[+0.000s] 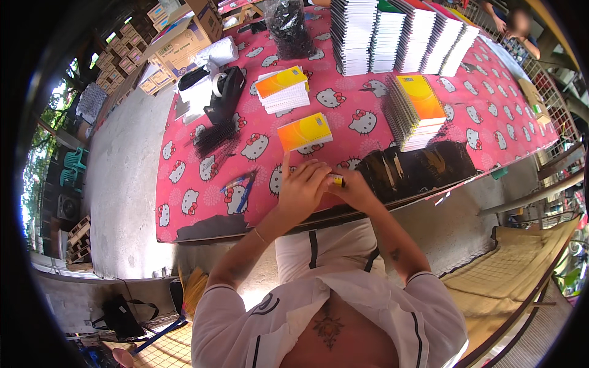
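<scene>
Left of the single yellow-and-orange spiral-bound notebook [305,133], I see a heap of thin black wire [215,141] and, nearer the wearer, a slim blue V-shaped tool [244,195]. Just below that notebook, the left hand [305,186] bends most fingers together, one sticking out; I can't tell whether it grips anything. At the notebook's lower right, the right hand [356,191] pinches a small yellow-and-black object [337,180]. Farther right of it stands a thick stack of matching notebooks [417,113]

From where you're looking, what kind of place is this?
Maybe a half-open workshop: spiral notebooks stand stacked on a pink cat-patterned table, cardboard boxes are piled nearby, and green leaves show outside.
</scene>
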The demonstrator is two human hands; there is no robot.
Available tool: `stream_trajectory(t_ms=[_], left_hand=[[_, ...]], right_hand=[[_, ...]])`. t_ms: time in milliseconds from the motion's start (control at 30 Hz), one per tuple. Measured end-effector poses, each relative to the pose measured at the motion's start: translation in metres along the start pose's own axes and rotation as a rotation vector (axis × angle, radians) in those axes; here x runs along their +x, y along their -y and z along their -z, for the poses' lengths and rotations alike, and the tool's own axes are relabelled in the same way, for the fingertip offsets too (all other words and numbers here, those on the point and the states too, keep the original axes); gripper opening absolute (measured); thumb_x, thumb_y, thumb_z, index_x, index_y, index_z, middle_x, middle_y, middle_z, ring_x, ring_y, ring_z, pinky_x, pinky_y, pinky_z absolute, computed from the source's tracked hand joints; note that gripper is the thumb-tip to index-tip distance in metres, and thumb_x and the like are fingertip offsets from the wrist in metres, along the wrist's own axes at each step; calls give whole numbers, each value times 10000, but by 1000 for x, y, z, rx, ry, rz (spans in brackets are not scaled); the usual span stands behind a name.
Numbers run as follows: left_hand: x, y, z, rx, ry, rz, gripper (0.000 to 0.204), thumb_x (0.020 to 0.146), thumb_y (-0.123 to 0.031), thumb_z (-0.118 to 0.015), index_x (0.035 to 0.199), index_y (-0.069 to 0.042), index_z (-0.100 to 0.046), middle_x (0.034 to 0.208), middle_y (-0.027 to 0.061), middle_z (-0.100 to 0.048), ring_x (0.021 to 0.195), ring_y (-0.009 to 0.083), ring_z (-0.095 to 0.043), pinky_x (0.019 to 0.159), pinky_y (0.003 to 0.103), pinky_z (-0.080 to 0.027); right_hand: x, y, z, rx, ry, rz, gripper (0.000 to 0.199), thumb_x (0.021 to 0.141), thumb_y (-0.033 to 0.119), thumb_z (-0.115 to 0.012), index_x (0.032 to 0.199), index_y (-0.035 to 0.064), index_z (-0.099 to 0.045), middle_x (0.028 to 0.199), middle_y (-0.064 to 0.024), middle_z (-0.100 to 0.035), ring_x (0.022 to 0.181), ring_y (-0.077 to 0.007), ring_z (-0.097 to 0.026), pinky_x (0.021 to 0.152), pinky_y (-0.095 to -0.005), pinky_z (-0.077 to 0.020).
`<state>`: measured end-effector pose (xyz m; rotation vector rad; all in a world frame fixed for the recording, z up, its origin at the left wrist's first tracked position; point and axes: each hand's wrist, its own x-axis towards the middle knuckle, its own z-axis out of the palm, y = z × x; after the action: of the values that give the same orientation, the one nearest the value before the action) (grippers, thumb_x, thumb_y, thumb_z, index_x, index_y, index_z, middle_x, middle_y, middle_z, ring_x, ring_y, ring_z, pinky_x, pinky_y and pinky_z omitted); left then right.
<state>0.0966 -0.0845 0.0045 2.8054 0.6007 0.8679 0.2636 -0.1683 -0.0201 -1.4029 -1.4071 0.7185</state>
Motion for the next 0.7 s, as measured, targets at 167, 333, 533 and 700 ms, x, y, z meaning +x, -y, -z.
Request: stream_trajectory(t_ms=[167, 333, 533, 700], left_hand=[[6, -4, -3, -31, -92, -50, 159, 883, -206, -707, 1016, -127, -670, 981, 13, -704, 959, 206, -673, 1172, 580, -213], [1, -4, 0, -44, -107, -43, 194, 859, -213, -726, 1012, -116, -657, 968, 31, -687, 936, 227, -659, 1112, 535, -307], [6, -7, 11, -62, 26, -56, 192, 845, -179, -726, 994, -83, -652, 918, 83, -654, 873, 278, -633, 848, 432, -458], [54, -11, 27, -128, -5, -176, 186, 846, -101, -699, 1026, -60, -675, 897, 115, -641, 857, 305, -623, 780, 433, -459]], right_hand=[[-10, -15, 42, 111, 34, 69, 264, 860, 56, -754, 1112, -2, -699, 948, -107, -729, 854, -131, -684, 759, -294, -545], [4, -6, 54, 95, 179, 73, 119, 861, 14, -724, 975, -10, -697, 892, -71, -712, 834, -104, -666, 751, -270, -551], [10, 9, 45, -102, 86, 296, 137, 760, 27, -714, 856, -6, -623, 771, -122, -626, 695, -280, -637, 631, -334, -502], [-3, 31, 60, -78, -292, 198, 189, 807, 80, -738, 972, 23, -666, 856, -125, -679, 803, -264, -692, 717, -344, -526]])
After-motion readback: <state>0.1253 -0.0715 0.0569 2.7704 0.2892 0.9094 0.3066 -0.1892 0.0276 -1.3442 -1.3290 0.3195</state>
